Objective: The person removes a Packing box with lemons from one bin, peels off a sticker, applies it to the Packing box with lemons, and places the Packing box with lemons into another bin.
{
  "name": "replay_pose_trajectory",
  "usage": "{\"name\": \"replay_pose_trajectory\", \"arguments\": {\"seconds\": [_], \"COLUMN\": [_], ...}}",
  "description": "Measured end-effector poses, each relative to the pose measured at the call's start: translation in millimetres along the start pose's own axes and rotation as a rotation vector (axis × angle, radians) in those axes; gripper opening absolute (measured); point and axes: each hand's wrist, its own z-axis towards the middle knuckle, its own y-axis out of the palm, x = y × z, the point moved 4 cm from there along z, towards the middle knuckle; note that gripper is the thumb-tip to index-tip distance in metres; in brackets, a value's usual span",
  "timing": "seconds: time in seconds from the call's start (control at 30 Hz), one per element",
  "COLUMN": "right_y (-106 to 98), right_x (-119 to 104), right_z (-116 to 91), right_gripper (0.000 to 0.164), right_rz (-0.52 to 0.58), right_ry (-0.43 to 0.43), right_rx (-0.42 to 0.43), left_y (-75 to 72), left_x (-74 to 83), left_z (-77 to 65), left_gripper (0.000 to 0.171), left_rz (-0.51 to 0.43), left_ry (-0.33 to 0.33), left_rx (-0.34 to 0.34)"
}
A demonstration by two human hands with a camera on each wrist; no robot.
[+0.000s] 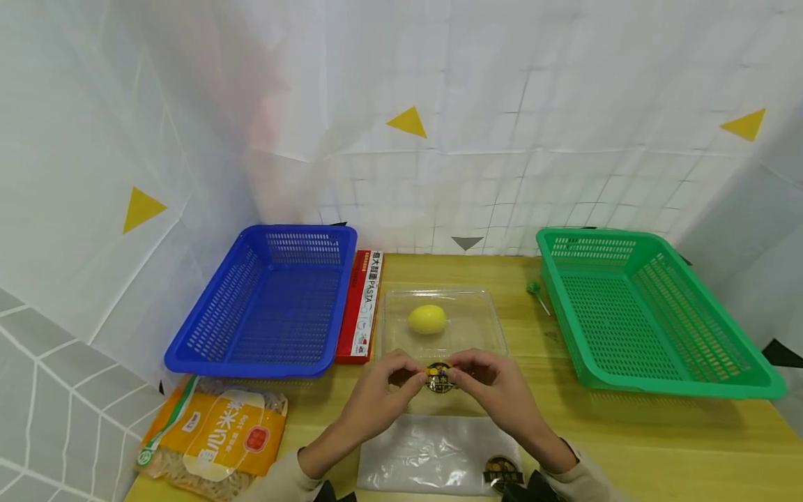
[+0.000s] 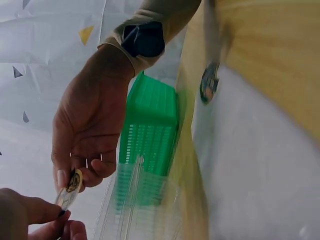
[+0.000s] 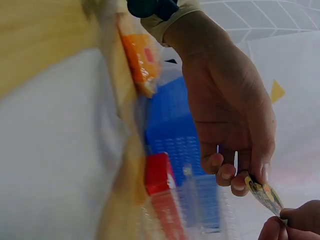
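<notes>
Thumb and fingers of my left hand (image 1: 384, 394) pinch the left edge of a round black-and-gold sticker (image 1: 440, 378). The opposite edge is pinched by my right hand (image 1: 498, 390), so the sticker hangs stretched between both hands. Just behind them lies a clear plastic box (image 1: 467, 321) with a yellow lemon (image 1: 427, 319) in it; its front part is overlapped by the hands. Below the hands, a shiny whitish plastic sheet (image 1: 426, 453) lies on the table, with another round sticker (image 1: 502, 474) at its right front corner.
A blue basket (image 1: 251, 369) stands left, with a red pasta box (image 1: 354, 307) along its right side. An orange bag of pasta (image 1: 219, 432) lies at the front left. At right is a green basket (image 1: 677, 387), a green lollipop (image 1: 534, 289) beside it on the wooden table (image 1: 627, 446).
</notes>
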Motion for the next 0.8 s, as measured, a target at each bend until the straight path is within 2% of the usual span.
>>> {"name": "replay_pose_trajectory", "arguments": {"seconds": [0.13, 0.27, 0.37, 0.53, 0.67, 0.8], "right_y": [-6, -11, -14, -16, -18, -20], "right_x": [-3, -7, -9, -6, 1, 8], "right_z": [13, 30, 43, 60, 68, 74], "right_gripper": [0.012, 0.010, 0.010, 0.010, 0.010, 0.009], "right_rz": [-0.021, -0.057, -0.094, -0.188, -0.253, -0.308], "right_ry": [0.012, 0.011, 0.011, 0.007, 0.004, 0.000], "right_rx": [0.056, 0.104, 0.139, 0.168, 0.166, 0.154], "left_y": [-4.7, -9.1, -11.8, -14.4, -13.8, -12.9], "left_x": [4.3, 9.4, 11.1, 7.4, 0.4, -5.5], "left_z": [15.2, 31.5, 43.9, 60.5, 68.9, 75.6], "left_gripper": [0.005, 0.005, 0.006, 0.006, 0.007, 0.007], "left_rz": [0.045, 0.157, 0.247, 0.333, 0.388, 0.427], "left_ry": [0.065, 0.153, 0.184, 0.145, 0.100, 0.083], "left_rx": [0.040, 0.094, 0.133, 0.158, 0.142, 0.128]}}
